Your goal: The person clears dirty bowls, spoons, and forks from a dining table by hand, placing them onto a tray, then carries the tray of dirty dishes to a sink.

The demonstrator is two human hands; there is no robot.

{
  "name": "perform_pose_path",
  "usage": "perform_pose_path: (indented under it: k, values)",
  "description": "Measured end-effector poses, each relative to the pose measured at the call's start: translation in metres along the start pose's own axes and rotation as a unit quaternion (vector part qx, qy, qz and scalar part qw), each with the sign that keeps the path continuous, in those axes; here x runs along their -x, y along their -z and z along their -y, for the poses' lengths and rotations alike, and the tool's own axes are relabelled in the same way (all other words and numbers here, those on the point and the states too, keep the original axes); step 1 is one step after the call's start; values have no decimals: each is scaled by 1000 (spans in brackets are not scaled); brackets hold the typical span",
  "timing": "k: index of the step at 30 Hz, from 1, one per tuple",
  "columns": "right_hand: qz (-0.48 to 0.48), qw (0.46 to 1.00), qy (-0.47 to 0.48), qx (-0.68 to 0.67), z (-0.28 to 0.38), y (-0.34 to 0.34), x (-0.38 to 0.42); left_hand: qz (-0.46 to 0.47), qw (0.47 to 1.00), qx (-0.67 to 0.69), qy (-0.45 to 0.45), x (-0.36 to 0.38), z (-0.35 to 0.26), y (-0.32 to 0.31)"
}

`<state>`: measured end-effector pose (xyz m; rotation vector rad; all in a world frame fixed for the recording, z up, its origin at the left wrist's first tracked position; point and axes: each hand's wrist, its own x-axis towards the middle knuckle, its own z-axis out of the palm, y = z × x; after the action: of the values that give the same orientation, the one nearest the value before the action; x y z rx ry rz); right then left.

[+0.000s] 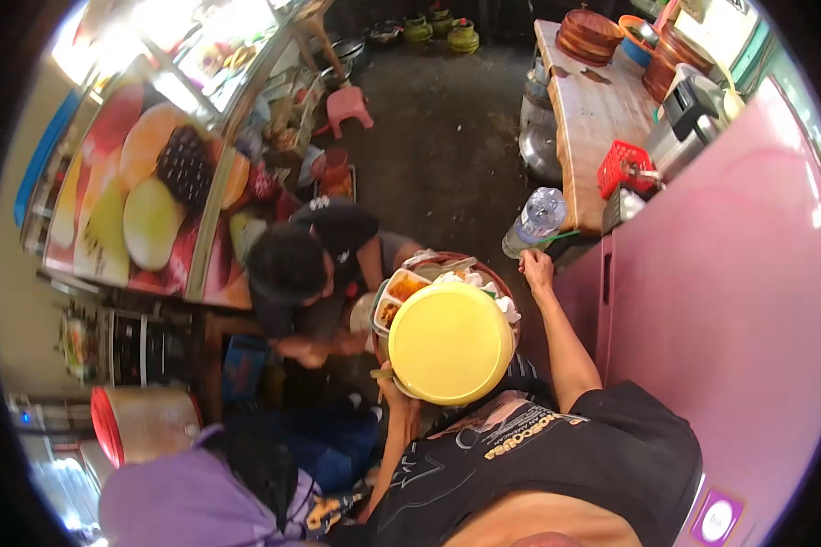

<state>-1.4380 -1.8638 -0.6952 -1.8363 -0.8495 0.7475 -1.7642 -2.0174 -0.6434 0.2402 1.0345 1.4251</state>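
Note:
A round yellow tub (452, 342) is in front of my body, over a reddish-brown round basin (494, 273). My left hand (399, 397) is closed at the near left edge of the tub, most of its fingers hidden below. Beside the tub is a white compartment food tray (401, 290) with orange and brown food, along with crumpled white wrapping (491, 294). Out to the right, my right hand (536, 268) is closed at the lower end of a large clear plastic bottle (540, 217), which leans and has a green strap.
A crouching person (292, 255) is on the left of the basin; another in purple (182, 501) is at the lower left. A pink refrigerator (721, 273) flanks my right. Beyond it stands a wooden table (602, 118) with a red basket (625, 169). A pink stool (348, 108) stands farther back.

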Motion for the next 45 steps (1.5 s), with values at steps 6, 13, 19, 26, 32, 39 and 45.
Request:
perform_pose_path:
  k: [6, 13, 19, 26, 32, 39, 45]
  values:
    - [39, 999, 16, 28, 58, -25, -161, -32, 996, 84, 0, -105, -24, -121]
    - [31, 997, 37, 53, 153, -53, -313, -40, 997, -34, -58, -252, -28, -223]
    - [23, 998, 45, 32, 192, -83, -452, 10, 989, -104, -107, -413, -38, -315]
    - [-18, 983, 98, 154, 202, -102, -624, 53, 994, -79, -59, -593, -57, -476]
    - [-4, 995, 35, 91, 251, -115, -738, 98, 993, -71, -1, -733, -68, -602]
    - [-54, 993, 41, 95, 299, -132, -901, 150, 982, -111, -17, -905, -36, -736]
    - [-92, 996, -19, 8, 353, -119, -1057, 238, 883, -351, -201, -979, -47, -923]
